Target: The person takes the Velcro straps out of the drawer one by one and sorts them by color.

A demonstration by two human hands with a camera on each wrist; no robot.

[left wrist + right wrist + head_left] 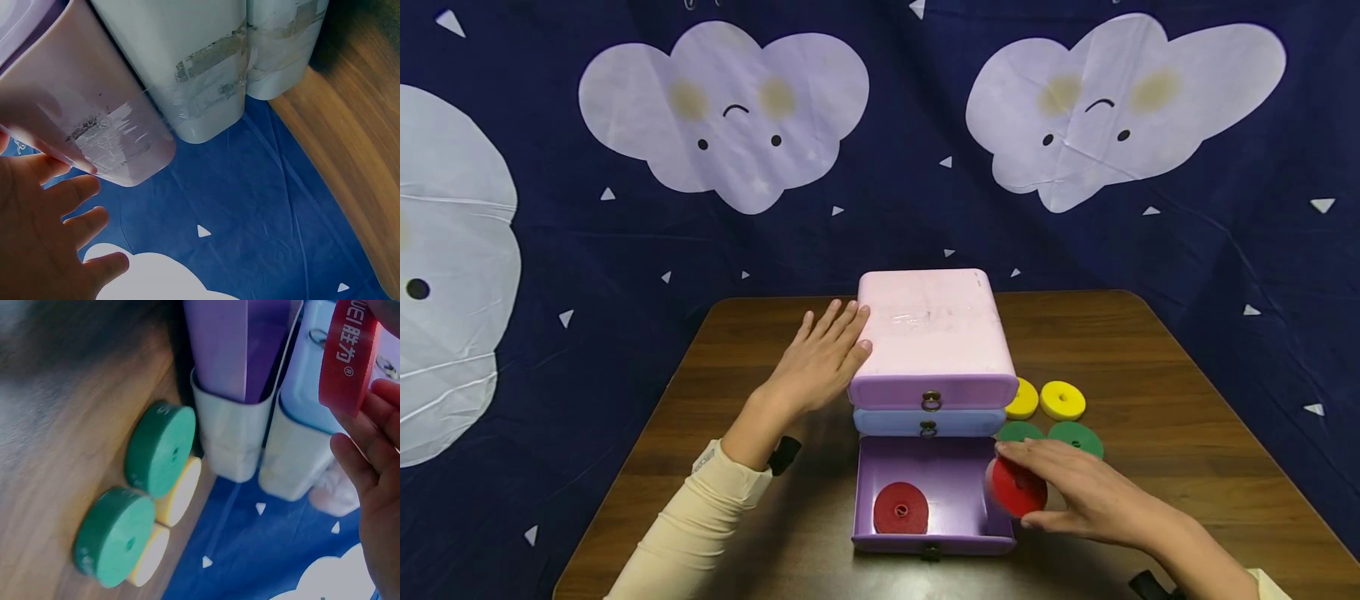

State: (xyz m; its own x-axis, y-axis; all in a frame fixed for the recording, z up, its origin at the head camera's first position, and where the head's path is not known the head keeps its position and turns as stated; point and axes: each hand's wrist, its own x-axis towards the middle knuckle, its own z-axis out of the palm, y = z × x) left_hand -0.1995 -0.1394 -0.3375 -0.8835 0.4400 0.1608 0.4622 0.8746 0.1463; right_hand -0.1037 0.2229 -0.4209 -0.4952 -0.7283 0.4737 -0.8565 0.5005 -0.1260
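Note:
My right hand point(1086, 492) grips a red roll of tape point(1021, 490) between thumb and fingers, over the right side of the pulled-out purple bottom drawer point(951, 467). White print shows on the edge of that roll in the right wrist view. A second red roll point(891, 518) lies flat inside the drawer, toward its front left. With fingers spread and straight, my left hand point(820, 360) rests against the left edge of the pink top point(925, 325) of the drawer stack. The left wrist view shows its fingers point(78, 194) by the pink casing.
Two green rolls point(115, 534) and two yellow rolls point(1063, 401) lie on the wooden table point(1120, 350), right of the stack. The blue middle drawer point(887, 422) and the purple top drawer point(887, 392) are closed. Behind the table hangs a dark blue cloud-patterned cloth point(910, 225).

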